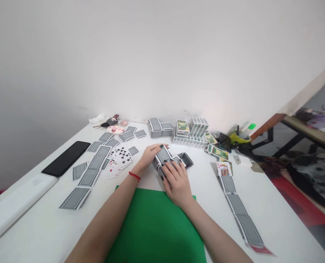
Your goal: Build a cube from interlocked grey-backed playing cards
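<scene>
Head view: just beyond the far edge of the green mat (157, 226), a deck of cards (163, 156) sits on the white table (274, 219). The left hand (150, 154) curls its fingers over the deck's far side. The right hand (176, 182) lies on its near end, fingers together; its thumb grip is hidden. The step looks like squaring the deck. Any lift calls for even pressure from both sides. An open card box (187, 160) stands just beyond the mat's far right corner.

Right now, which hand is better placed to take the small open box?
Probably the right hand: the open box lies close beside it, while the left hand holds the card deck farther left.
</scene>
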A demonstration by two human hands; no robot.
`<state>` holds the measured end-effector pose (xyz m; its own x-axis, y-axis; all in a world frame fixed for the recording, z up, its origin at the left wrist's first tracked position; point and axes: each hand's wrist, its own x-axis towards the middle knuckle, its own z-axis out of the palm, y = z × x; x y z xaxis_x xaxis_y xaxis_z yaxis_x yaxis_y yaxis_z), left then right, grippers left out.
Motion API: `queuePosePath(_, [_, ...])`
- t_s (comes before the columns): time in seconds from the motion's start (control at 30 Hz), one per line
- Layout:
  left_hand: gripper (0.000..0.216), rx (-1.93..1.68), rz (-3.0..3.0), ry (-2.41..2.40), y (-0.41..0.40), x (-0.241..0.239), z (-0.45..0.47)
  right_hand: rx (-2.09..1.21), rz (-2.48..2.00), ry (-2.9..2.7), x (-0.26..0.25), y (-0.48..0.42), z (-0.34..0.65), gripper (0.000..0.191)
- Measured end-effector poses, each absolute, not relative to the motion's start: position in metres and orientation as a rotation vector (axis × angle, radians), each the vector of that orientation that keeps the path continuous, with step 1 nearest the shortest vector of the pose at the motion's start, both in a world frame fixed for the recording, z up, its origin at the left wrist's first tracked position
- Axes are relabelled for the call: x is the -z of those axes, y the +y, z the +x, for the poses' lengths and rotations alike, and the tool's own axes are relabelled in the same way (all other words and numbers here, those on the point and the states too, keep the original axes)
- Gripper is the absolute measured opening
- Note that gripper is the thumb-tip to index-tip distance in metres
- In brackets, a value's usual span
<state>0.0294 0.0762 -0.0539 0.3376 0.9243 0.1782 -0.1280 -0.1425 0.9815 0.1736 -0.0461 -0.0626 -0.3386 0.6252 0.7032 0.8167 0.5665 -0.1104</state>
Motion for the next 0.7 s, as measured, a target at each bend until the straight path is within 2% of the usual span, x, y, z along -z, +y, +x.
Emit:
queuePosePath(0.37, [0.032,-1.153,1.45,0.958,0.077,0.057,0.033,0.329,-1.155,-2.087,0.064,-0.045,0.174,0.039])
queuePosePath(0.7, [0.039,-1.184,1.427,0.849,0.068,0.065,0.032,0.342,-1.161,-2.111,0.063,-0.047,0.173,0.036])
